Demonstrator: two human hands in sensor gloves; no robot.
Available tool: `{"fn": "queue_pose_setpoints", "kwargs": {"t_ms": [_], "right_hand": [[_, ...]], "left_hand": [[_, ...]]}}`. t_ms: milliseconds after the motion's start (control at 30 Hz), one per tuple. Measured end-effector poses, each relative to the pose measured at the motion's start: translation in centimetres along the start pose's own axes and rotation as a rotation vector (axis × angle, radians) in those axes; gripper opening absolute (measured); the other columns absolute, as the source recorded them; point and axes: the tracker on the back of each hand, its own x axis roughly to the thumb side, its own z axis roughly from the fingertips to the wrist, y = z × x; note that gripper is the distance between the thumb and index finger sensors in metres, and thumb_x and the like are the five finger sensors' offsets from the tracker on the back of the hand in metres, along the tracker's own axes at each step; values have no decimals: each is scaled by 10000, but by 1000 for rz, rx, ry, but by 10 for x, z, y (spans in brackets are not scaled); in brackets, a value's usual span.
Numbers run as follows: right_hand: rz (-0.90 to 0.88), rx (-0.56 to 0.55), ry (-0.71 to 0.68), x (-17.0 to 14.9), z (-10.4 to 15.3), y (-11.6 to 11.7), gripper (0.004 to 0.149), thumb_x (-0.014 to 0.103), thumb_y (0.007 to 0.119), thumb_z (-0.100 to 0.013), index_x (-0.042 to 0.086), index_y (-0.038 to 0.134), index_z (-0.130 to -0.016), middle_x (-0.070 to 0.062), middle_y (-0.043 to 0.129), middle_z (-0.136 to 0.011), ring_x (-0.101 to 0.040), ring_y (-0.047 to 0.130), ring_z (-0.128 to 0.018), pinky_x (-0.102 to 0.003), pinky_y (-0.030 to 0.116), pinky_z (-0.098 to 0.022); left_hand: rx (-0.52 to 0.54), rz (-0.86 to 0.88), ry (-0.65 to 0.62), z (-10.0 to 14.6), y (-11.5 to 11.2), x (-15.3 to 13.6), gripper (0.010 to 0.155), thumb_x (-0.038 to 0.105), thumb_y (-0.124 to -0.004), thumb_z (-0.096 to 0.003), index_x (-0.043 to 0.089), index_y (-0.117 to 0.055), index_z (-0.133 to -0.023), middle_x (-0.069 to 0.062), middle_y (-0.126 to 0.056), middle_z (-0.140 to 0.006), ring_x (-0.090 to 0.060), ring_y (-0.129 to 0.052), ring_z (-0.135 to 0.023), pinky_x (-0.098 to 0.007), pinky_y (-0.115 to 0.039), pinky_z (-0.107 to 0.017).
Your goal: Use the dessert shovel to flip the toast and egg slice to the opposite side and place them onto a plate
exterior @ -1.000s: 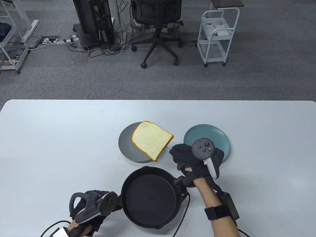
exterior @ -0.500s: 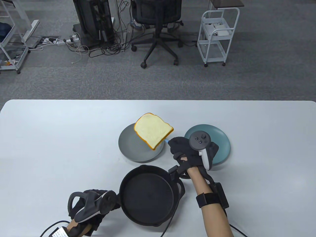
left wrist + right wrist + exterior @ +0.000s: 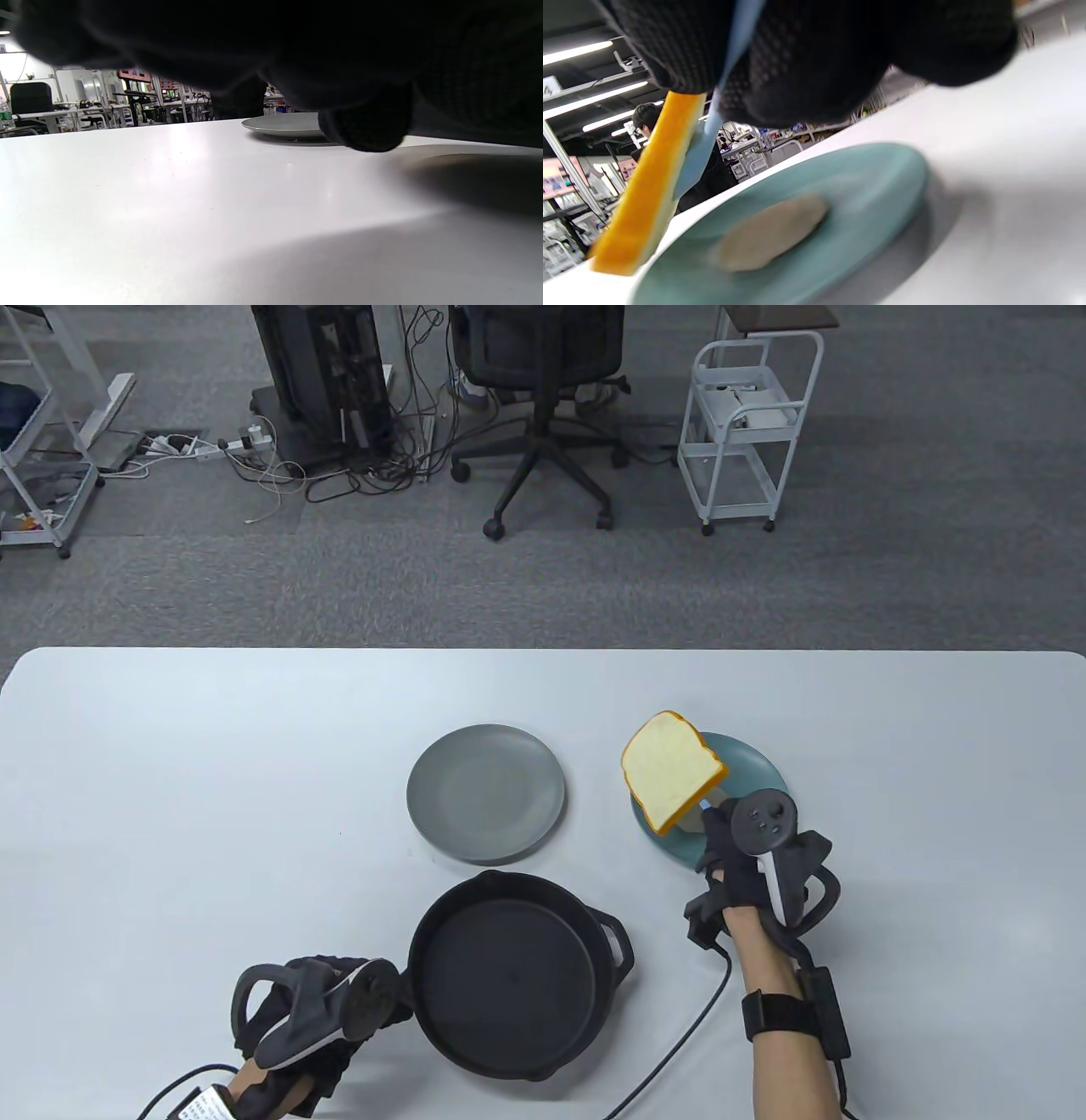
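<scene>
A slice of toast (image 3: 670,770) stands tilted on the blue dessert shovel (image 3: 700,148), above the left part of the teal plate (image 3: 755,768). My right hand (image 3: 736,848) grips the shovel's handle at the plate's near edge. The right wrist view has the toast (image 3: 640,199) edge-on, its low end by the teal plate's rim (image 3: 916,178). A pale egg slice (image 3: 772,233) lies flat on that plate. My left hand (image 3: 314,1010) grips the handle of the black pan (image 3: 509,976), which holds nothing; the handle is mostly hidden under the hand.
A bare grey plate (image 3: 485,793) sits left of the teal one, just beyond the pan, and shows low in the left wrist view (image 3: 284,125). Beyond the table's far edge stand an office chair (image 3: 543,407) and a white trolley (image 3: 747,432).
My right hand has carried the shovel and toast rightwards, from over the grey plate to over the teal plate, and the toast has tipped steeper. The left hand and pan have stayed nearly still.
</scene>
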Motion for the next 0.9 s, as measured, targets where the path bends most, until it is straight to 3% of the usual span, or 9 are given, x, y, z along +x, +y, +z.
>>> {"fn": "queue_pose_setpoints", "kwargs": {"t_ms": [100,433,567,900], "right_hand": [[71,-62,-30,-3,4,2,456,427,860,-434,180,905,-815,34,1070,-558,-150,1035,-321,-358,882,-286],[551,-232,-85,-1,9,-11,455,422,865,-440,197,895,-834,28,1061,-606,-172,1036,-367,-367,874,-317],[618,-245,-71,-8,5,-14,454,421,859,-445,194,893,-837,29,1060,-608,-170,1036,-368,-365,875,-315],[581,-219,26,-35,-10,-30,456,425,845,-446,195,889,-836,35,1058,-602,-157,1035,-365,-362,875,-313]], "left_hand": [[-2,-3,-2,0,0,1,462,676,-851,-238,346,-1018,-516,141,-1003,-171,-151,-968,-50,-381,-894,-233],[25,8,-9,1,1,2,462,675,-851,-238,346,-1017,-516,142,-1003,-170,-151,-968,-49,-381,-895,-232],[26,4,-10,1,1,2,461,676,-851,-238,347,-1017,-516,142,-1003,-171,-151,-968,-50,-380,-895,-233],[53,20,-5,4,5,2,462,676,-849,-240,348,-1016,-519,142,-1003,-175,-151,-969,-53,-382,-896,-245]]}}
